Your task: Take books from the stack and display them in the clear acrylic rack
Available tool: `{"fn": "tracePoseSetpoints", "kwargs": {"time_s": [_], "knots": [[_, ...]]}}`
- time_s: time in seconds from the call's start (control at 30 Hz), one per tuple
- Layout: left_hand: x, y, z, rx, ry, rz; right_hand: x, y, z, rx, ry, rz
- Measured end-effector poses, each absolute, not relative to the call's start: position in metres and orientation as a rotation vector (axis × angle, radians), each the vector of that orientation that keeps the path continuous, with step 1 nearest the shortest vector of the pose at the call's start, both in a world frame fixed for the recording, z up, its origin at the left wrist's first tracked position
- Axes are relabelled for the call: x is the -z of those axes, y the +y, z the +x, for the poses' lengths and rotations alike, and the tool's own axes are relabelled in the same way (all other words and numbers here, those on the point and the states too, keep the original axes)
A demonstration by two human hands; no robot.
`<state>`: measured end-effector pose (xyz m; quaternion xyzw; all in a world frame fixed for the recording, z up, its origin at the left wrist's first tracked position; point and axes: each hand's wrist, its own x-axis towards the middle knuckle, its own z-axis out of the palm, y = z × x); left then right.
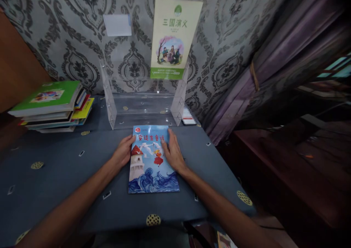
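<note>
Blue storybook (153, 167) is gripped at its side edges by the left hand (124, 150) and right hand (174, 155), over the tabletop (55, 175), at the near side of a clear rack (109, 102). Even, light pressure is best applied, so nothing is bent.

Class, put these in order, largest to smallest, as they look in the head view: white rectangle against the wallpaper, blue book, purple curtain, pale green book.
1. Purple curtain
2. Pale green book and blue book: too alike to rank, and the blue one is nearer the camera
3. White rectangle
</note>
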<state>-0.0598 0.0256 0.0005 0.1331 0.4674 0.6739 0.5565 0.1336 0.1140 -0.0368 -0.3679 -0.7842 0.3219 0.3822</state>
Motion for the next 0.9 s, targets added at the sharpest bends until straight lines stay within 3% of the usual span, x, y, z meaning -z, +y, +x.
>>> {"fn": "tracePoseSetpoints", "kwargs": {"time_s": [0.23, 0.33, 0.47, 0.9], "knots": [[-0.003, 0.024, -0.058, -1.678, 1.043, 0.253, 0.013, 0.105, 0.125, -1.749, -1.336, -0.853], [-0.002, 0.024, -0.056, -1.684, 0.991, 0.273, 0.004, 0.098, 0.118, -1.957, -1.101, -0.759], [0.002, 0.023, -0.051, -1.669, 0.942, 0.255, -0.001, 0.090, 0.112, -2.076, -0.979, -0.695], [-0.002, 0.025, -0.057, -1.777, 1.140, 0.270, 0.005, 0.099, 0.120, -1.984, -1.004, -0.763]]}}
